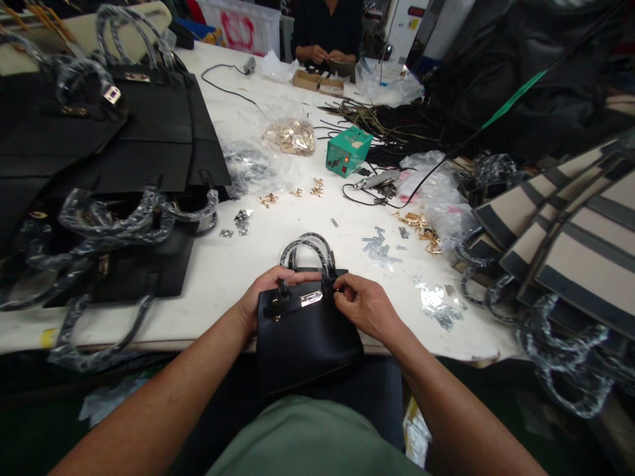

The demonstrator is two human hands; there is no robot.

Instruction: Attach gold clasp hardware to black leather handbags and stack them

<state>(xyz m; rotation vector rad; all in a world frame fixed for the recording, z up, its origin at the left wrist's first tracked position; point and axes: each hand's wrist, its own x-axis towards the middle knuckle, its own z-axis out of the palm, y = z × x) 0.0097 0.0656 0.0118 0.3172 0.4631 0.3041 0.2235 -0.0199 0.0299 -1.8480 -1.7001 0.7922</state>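
Observation:
A small black handbag (307,344) leans against the table's front edge, its two plastic-wrapped handles (307,244) standing up. A shiny metal plate (311,299) sits on its front strap, with gold studs near the strap's left end. My left hand (268,287) grips the bag's top left edge, its fingers reaching along the top behind the strap. At the strap's right end, my right hand (361,301) has its thumb and fingers pinched together near a small gold stud; what lies between the fingertips is mostly hidden.
Black bags (163,132) are piled at left, beige-and-black ones (575,244) at right. On the white table (278,218) lie gold fittings (421,228), flat metal pieces (380,250), a green box (348,151) with a cable and plastic bags. Another person (327,33) sits across.

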